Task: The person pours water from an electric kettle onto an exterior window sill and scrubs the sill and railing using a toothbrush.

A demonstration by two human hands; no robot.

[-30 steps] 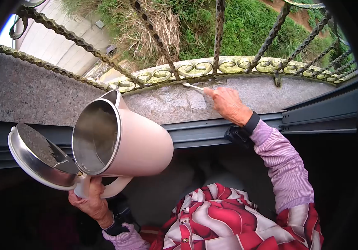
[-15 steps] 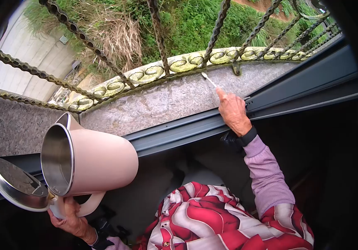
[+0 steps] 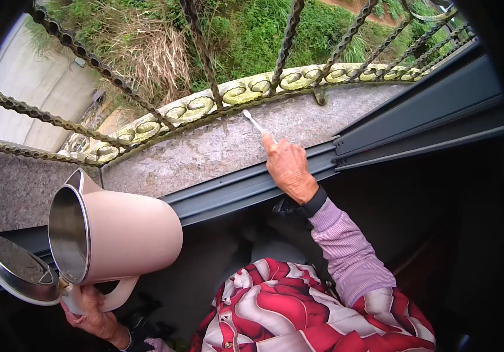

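My left hand (image 3: 96, 317) is closed round the handle of a pale pink electric kettle (image 3: 132, 234). The kettle lies tilted on its side in the air, its steel mouth facing left and its spout toward the ledge. Its hinged lid (image 3: 20, 270) hangs wide open, with wet-looking drops inside. Over the stone ledge, my right hand (image 3: 290, 167) grips a slim white stick (image 3: 254, 122) with a small rounded head, like a toothbrush. That head is close to the foot of the railing; whether it touches the stone I cannot tell.
A rusty twisted-bar railing (image 3: 205, 58) with a mossy scrolled base borders the granite ledge (image 3: 205, 149). Dark grey window tracks (image 3: 228, 188) run between me and the ledge, with a sash frame (image 3: 422, 111) at the right. Grass and a concrete path (image 3: 35, 88) lie below outside.
My right hand has moved left along the ledge with the white stick. The kettle in my left hand has shifted slightly left and down in view, as the whole view has also moved.
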